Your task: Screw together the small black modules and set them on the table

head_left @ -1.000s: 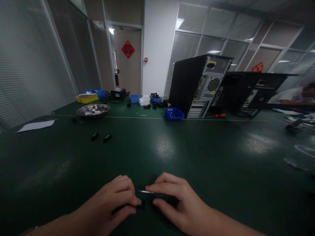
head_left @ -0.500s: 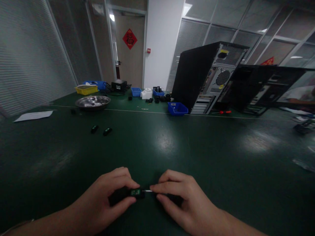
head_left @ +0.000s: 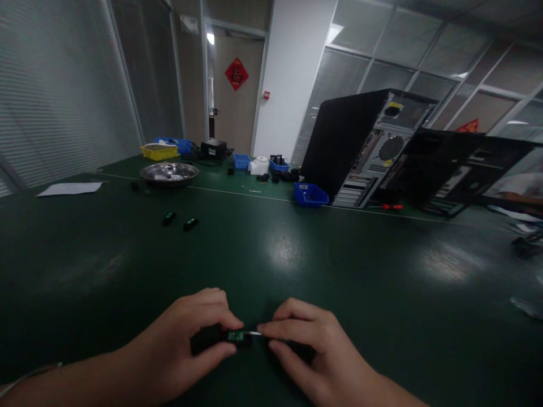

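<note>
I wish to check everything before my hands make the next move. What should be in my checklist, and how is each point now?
1. Left hand pinches the small black part: ok.
2. Right hand holds the thin metal-shafted tool: ok.
3. Shaft points toward the part's end: ok.
4. Tip properly seated there: cannot tell, too small.
5. Part supported by the green table: cannot tell.
6. Two similar pieces away from both hands: ok.

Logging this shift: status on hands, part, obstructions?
Left hand gripping black part. Right hand holding slim tool at part's right end. Two similar parts farther off, out of the way.
</note>
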Tool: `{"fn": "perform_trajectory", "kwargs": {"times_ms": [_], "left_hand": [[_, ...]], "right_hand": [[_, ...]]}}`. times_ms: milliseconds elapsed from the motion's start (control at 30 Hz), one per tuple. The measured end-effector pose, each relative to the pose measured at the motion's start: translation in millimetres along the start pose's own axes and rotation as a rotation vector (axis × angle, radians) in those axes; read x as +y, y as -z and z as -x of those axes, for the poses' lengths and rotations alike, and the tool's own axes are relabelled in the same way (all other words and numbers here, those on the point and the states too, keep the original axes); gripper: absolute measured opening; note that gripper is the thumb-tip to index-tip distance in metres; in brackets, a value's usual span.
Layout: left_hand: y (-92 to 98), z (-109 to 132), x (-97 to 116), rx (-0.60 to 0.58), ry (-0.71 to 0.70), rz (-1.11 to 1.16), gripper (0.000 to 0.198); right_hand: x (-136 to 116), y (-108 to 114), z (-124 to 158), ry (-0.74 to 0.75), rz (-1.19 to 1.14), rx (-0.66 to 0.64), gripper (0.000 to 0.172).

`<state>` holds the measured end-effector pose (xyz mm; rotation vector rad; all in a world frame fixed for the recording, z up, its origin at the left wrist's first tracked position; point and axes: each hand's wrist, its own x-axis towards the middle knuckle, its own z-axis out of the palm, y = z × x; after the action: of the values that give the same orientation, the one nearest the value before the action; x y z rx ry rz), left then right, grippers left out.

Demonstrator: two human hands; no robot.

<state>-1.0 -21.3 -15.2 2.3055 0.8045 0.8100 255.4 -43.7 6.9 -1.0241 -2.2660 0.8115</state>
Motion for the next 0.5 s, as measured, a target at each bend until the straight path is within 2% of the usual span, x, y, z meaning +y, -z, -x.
{"fn": "perform_trajectory", "kwargs": {"times_ms": [500], "left_hand": [[1.1,-4.0,4.0,-0.086,0.086,0.026,0.02]], "right_hand": [[3.2,-4.6,3.4,0.001,0.031,-0.007,0.031]]}}
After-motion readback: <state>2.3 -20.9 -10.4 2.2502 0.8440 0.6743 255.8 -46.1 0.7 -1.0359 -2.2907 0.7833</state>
